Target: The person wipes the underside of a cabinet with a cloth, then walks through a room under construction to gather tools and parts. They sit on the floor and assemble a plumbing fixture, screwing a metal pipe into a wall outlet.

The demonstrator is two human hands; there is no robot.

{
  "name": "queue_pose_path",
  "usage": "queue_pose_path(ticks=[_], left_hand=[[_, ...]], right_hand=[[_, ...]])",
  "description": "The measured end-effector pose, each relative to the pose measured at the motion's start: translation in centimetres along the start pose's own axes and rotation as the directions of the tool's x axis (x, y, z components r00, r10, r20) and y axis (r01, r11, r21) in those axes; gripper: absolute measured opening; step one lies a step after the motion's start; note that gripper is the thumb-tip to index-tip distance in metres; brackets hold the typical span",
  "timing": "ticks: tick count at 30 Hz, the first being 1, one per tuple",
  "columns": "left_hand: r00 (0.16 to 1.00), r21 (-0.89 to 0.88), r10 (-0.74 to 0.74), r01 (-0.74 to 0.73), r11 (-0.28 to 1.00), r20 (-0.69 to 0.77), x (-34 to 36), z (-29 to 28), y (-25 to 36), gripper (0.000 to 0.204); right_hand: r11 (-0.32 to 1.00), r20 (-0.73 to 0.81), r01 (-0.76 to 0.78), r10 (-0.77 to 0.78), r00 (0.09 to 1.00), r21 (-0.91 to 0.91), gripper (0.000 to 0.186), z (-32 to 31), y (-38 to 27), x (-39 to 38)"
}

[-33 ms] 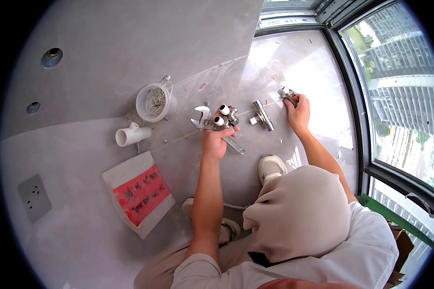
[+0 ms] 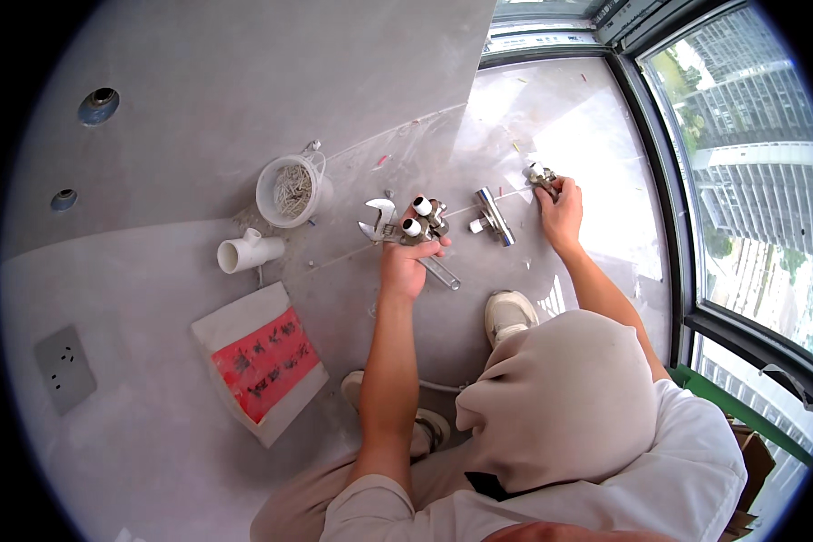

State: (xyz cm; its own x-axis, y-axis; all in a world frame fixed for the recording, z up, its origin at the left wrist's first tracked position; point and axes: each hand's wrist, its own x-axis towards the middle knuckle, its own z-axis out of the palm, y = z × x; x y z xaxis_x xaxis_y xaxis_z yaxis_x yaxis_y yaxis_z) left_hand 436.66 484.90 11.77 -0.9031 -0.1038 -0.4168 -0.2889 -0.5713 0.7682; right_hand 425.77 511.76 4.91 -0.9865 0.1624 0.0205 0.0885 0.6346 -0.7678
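My left hand (image 2: 405, 269) is closed around a pair of chrome angle valves (image 2: 429, 220) with white-capped ends. An adjustable wrench (image 2: 381, 221) runs behind the same hand, its jaws on the left and its handle showing below the fingers. Whether the hand also grips the wrench or it lies on the floor, I cannot tell. Farther right, my right hand (image 2: 563, 215) has its fingers on another chrome angle valve (image 2: 542, 174) with a white end, low over the floor. Between my hands lies a chrome tubular fitting (image 2: 495, 217) with a white cap on its side.
Left of the wrench stands a white bucket (image 2: 264, 194) of small pale pieces, beside a white pipe tee (image 2: 240, 255). A white box with a red panel (image 2: 266, 361) lies nearer. The wall has pipe openings (image 2: 98, 107) and a socket (image 2: 64, 370). A dark-framed window (image 2: 686, 226) borders the right.
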Motion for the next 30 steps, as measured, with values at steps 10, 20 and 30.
queue_pose_path(ticks=[10, 20, 30], left_hand=[[0.989, -0.001, -0.061, 0.061, 0.998, 0.135, -0.2, 1.3, 0.5, 0.082], [0.993, 0.071, 0.030, -0.038, 0.997, 0.113, -0.3, 5.5, 3.2, 0.077], [0.995, 0.070, 0.072, -0.067, 0.995, -0.074, 1.9, 4.5, 0.9, 0.033]], right_hand=[[0.898, 0.493, -0.029, -0.215, 0.843, 0.440, 0.049, -2.7, -8.2, -3.2], [0.548, 0.624, -0.470, -0.124, 0.772, 0.692, 0.033, 0.2, -12.9, -4.2], [0.518, 0.491, -0.466, 0.097, 0.866, 0.718, 0.028, 0.2, -11.7, -2.4]])
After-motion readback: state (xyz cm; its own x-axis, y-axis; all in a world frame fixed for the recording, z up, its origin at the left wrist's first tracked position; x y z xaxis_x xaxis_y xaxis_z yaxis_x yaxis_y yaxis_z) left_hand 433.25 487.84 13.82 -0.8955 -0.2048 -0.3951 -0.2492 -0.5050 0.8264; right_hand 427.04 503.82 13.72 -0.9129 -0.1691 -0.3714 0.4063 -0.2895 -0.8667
